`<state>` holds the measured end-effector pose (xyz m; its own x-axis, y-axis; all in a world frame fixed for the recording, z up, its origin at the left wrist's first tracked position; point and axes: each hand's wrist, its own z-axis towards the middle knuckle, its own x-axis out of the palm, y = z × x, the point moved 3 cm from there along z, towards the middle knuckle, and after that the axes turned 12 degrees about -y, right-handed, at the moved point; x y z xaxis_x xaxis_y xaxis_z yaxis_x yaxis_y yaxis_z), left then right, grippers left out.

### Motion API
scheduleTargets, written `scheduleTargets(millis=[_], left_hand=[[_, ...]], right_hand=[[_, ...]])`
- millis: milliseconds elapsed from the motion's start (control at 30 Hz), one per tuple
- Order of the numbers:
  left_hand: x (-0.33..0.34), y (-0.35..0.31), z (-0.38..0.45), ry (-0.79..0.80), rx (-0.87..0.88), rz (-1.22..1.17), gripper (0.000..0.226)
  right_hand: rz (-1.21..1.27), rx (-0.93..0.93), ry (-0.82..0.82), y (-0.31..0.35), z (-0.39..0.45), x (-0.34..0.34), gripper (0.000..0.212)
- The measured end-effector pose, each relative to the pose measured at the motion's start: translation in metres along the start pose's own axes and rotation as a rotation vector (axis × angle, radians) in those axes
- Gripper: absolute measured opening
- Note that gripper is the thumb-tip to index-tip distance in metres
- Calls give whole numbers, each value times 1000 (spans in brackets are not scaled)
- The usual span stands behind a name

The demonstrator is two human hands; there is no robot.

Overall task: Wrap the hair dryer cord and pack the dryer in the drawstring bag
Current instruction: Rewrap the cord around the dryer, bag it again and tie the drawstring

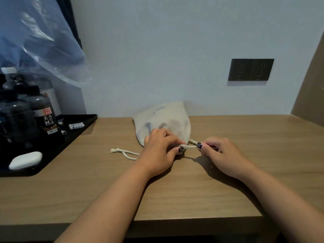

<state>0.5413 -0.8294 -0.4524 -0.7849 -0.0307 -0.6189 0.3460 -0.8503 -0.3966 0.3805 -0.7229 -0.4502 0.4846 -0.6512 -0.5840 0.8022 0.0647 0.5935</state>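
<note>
Head view: bulging beige cloth drawstring bag [163, 120] lying on the tan wood-grain desk [228, 163], near the wall; dryer unseen, presumably inside. Left hand [157, 155] curled, pinching the gathered mouth. Right hand [222, 153] pinching the pale twisted cotton cord [189, 146]. Best pulled steadily sideways, mouth braced. Soft, coarse weave.

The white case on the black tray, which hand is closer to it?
Left. The left hand grips the bag's mouth, nearer the white case; the right hand pinches the cord farther right.
</note>
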Motion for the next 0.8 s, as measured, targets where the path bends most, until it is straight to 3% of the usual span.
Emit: scheduleTargets(millis=[167,267,300,367,467,633,800], left_hand=[[-12,13,-11,28,-7,-60,48],[-18,16,-21,22,-97,-78,59],[-20,18,-24,16,-145,-72,59],[-25,22,-29,-6,-244,-30,52],[-33,29,-31,-34,-330,92,32],[-41,29,-31,-61,-363,220,8],[-48,28,-32,-115,-336,66,9]], right_hand=[[-75,20,13,-5,-6,5,23],[-176,-54,-95,0,-8,5,8],[-207,-95,-152,5,-9,6,15],[-282,-263,-234,18,-11,12,27],[-331,-499,-207,37,-12,34,28],[-357,-588,-125,59,-2,69,28],[-317,-512,-83,57,10,84,20]])
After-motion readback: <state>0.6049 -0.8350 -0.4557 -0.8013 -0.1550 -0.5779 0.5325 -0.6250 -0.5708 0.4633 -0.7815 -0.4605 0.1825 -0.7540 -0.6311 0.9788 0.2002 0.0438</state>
